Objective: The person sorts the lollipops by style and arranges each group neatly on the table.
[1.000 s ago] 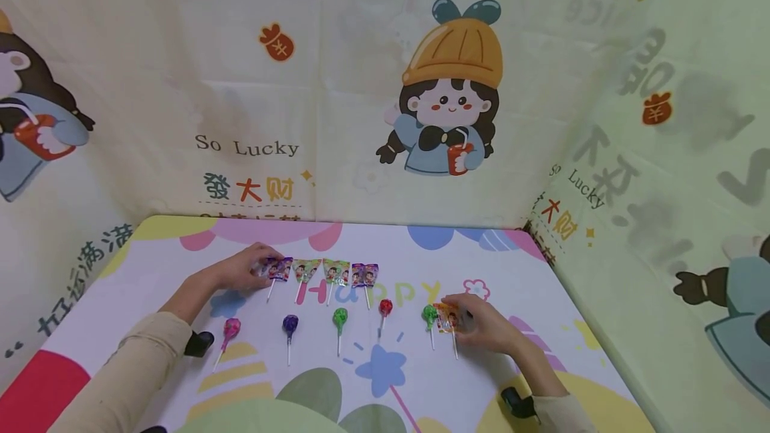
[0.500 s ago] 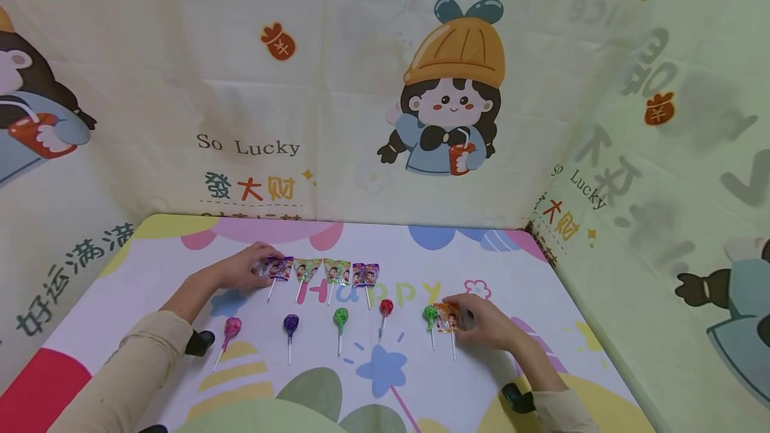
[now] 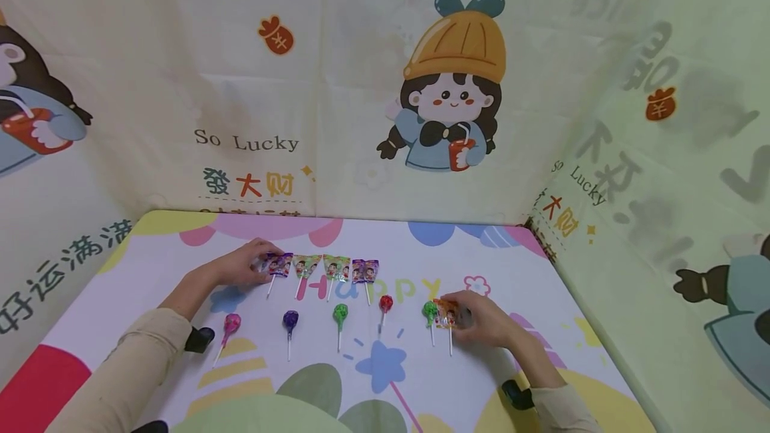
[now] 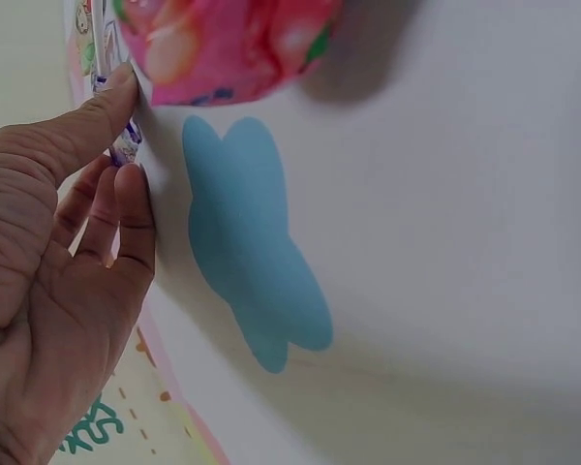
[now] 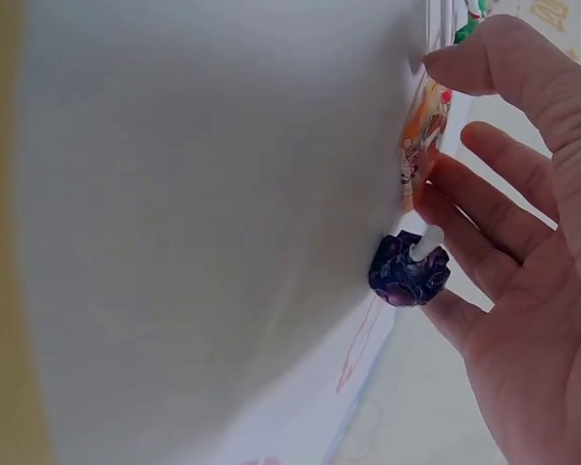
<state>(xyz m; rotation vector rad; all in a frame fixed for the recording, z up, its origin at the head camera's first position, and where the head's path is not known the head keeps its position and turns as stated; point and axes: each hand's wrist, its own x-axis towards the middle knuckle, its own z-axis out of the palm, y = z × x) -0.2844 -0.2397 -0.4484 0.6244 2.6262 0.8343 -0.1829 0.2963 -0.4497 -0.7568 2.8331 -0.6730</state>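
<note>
In the head view my left hand (image 3: 243,264) is at the left end of a row of flat-wrapped lollipops, its thumb and fingertips pinching a purple-wrapped lollipop (image 3: 280,264). The left wrist view shows that purple wrapper (image 4: 126,143) between them. On the right, my right hand (image 3: 484,319) pinches an orange-wrapped lollipop (image 3: 446,313) by its edges, beside a green round lollipop (image 3: 430,313). A dark purple round lollipop (image 5: 407,271) sits against the fingers in the right wrist view; whether they grip it, I cannot tell.
Two green flat lollipops (image 3: 307,266) and another purple flat one (image 3: 365,270) continue the back row. In front lie pink (image 3: 231,323), dark purple (image 3: 291,319), green (image 3: 340,313) and red (image 3: 386,303) round lollipops. A printed cloth (image 3: 349,85) hangs behind the table (image 3: 415,259).
The orange-wrapped lollipop has shifted slightly left, its stick nearer the green lollipop's. My left hand and the row stay in place; the head view has tilted a little.
</note>
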